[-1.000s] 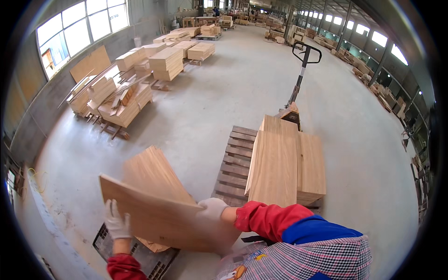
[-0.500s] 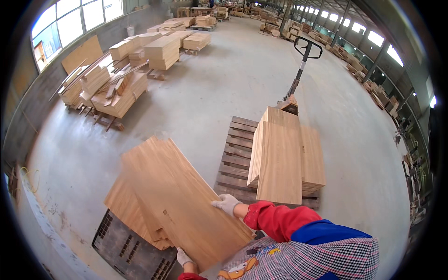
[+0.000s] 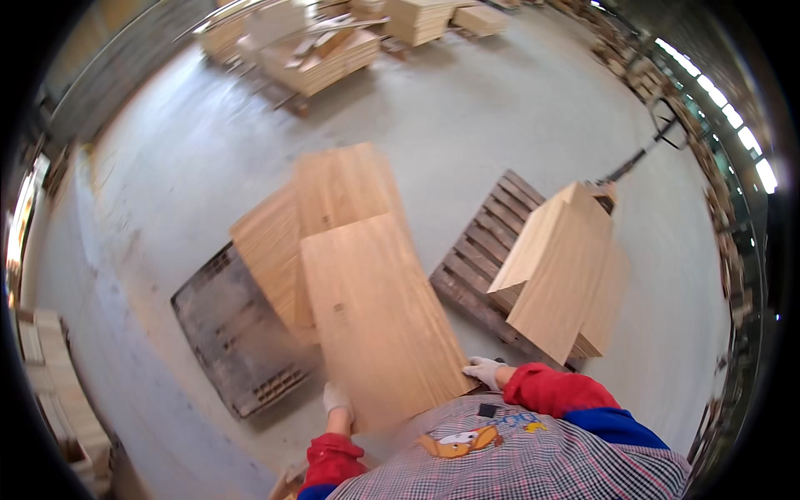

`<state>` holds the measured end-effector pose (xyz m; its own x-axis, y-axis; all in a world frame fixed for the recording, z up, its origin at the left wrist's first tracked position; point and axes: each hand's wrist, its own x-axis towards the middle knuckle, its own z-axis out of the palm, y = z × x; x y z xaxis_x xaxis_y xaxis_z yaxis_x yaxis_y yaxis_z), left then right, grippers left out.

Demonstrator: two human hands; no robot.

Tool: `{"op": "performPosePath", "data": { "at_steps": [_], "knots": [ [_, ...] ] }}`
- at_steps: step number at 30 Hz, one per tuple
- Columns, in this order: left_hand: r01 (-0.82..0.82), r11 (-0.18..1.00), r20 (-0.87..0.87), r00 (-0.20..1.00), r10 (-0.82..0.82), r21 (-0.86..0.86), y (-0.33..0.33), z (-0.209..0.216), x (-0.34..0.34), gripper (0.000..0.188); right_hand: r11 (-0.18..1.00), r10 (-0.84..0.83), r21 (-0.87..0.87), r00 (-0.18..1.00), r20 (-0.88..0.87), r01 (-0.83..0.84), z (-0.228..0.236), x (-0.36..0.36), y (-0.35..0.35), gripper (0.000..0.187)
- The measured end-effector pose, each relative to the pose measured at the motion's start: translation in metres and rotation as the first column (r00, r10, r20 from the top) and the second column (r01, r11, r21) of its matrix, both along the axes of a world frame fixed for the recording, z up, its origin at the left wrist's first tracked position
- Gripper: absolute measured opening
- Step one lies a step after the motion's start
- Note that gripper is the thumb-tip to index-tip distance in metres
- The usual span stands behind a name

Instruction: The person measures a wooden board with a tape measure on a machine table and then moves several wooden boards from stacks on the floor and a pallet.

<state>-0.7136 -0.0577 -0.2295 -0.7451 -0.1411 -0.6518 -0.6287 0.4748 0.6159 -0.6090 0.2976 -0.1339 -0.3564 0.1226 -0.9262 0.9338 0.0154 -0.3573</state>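
A flat, pale brown wooden board point(image 3: 383, 312) slopes down toward my apron at the near end. My left hand point(image 3: 337, 402) grips its near left edge, and my right hand point(image 3: 485, 372), also gloved in white, closes on its near right corner. Beneath and beyond it lies another board point(image 3: 350, 187), partly covered. Farther left, a stack of boards point(image 3: 271, 242) sits at an angle on a black plastic pallet point(image 3: 221, 308). The fingertips under the held board are hidden.
To the right, a slatted wooden pallet point(image 3: 475, 258) carries stacked boards point(image 3: 562, 267); a pallet jack handle point(image 3: 642, 150) rises behind them. More board stacks point(image 3: 325, 67) stand on supports at the back left. Wood pieces point(image 3: 62, 392) lie at the left edge.
The held board has slid toward my body, uncovering the board beneath. My right hand has shifted to its near corner. The view has turned left and tilted down.
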Motion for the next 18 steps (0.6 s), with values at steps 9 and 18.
{"op": "performPosePath", "data": {
  "at_steps": [9, 18],
  "knots": [
    [-0.19, 0.927, -0.062, 0.973, 0.221, 0.323, 0.014, 0.005, -0.073, 0.044, 0.987, -0.159, 0.026, 0.987, -0.015, 0.159, 0.007, -0.074, -0.019, 0.036],
    [0.22, 0.887, -0.236, 0.913, -0.334, -0.406, 0.019, -0.017, -0.151, 0.069, 0.584, 0.702, 0.724, 0.676, -0.224, -0.366, 0.011, -0.113, 0.004, 0.059]
  ]
}}
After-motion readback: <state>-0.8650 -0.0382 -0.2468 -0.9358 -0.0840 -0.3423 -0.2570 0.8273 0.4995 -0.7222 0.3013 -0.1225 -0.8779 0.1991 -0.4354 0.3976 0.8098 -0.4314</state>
